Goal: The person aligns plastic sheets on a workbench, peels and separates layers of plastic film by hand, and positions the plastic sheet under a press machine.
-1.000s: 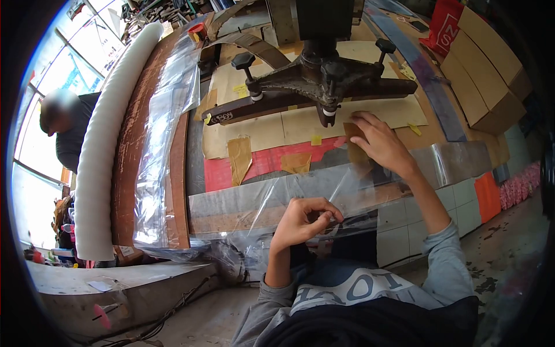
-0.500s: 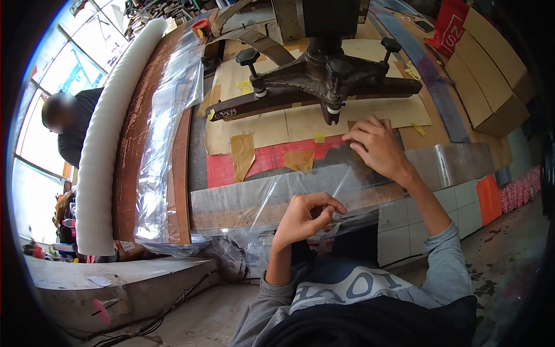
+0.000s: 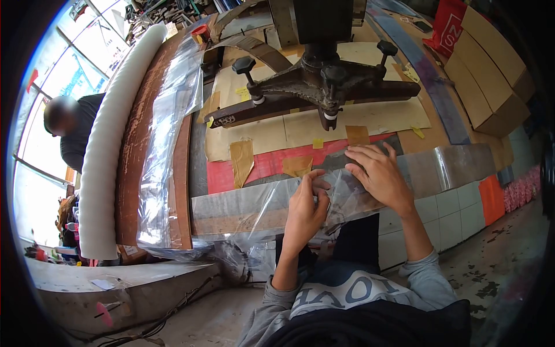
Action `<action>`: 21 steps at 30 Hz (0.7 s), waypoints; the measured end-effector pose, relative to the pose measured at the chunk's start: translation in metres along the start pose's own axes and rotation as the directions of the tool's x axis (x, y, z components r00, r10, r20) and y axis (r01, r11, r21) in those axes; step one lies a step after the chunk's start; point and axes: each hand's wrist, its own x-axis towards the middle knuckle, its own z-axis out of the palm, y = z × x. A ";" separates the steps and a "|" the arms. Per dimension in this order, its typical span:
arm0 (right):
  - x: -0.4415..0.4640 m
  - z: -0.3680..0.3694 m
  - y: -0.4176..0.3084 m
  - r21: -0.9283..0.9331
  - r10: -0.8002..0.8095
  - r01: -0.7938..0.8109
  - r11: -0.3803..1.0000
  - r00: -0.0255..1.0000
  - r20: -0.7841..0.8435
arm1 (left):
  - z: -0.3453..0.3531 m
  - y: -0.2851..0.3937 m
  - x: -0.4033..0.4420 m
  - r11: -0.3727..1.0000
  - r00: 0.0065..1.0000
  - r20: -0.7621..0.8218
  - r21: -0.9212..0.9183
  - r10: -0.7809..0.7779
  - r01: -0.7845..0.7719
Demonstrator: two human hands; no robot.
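A clear plastic film (image 3: pixel 248 202) lies along the front edge of the work table, wrinkled between my hands. My left hand (image 3: pixel 308 207) is closed at its edge, fingers curled and thumb against the film. To its right, my right hand (image 3: pixel 377 176) is open, its bent fingers resting over the film. Just beyond my hands are a red strip (image 3: pixel 266 165) and brown tape pieces (image 3: pixel 298 166), with another tape piece (image 3: pixel 357 135) above my right hand. A dark metal press bar (image 3: pixel 266 111) stands over a beige sheet (image 3: pixel 260 139).
A roll of white foam (image 3: pixel 104 156) stretches along the left, beside clear plastic (image 3: pixel 165 144) on a brown board. Cardboard boxes (image 3: pixel 485 75) and a red bag (image 3: pixel 448 29) are at right. Another person (image 3: pixel 81 124) is behind the foam roll at far left.
My left hand has risen toward the table edge. My right hand has come down nearer to it, onto the film, uncovering a brown tape piece.
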 end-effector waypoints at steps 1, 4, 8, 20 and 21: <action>0.002 0.000 0.001 0.011 0.002 -0.002 1.000 1.000 -0.012 | 0.000 0.001 0.000 1.000 1.000 0.005 0.015 -0.005 0.005; 0.010 -0.001 0.002 0.041 0.009 -0.008 0.999 0.999 -0.031 | -0.001 0.001 0.002 0.997 1.000 0.002 0.075 0.008 -0.008; 0.010 0.003 0.001 0.066 -0.027 0.030 0.997 0.999 -0.043 | -0.007 -0.007 0.012 0.973 0.994 0.006 0.202 0.113 -0.112; -0.027 0.008 -0.014 0.060 -0.009 0.015 0.998 0.996 -0.093 | -0.018 -0.001 0.026 0.993 0.992 0.129 0.119 -0.010 -0.006; -0.026 0.007 -0.015 0.060 -0.016 0.022 0.998 0.995 -0.101 | -0.018 -0.002 0.029 0.987 0.993 0.120 0.156 0.011 -0.030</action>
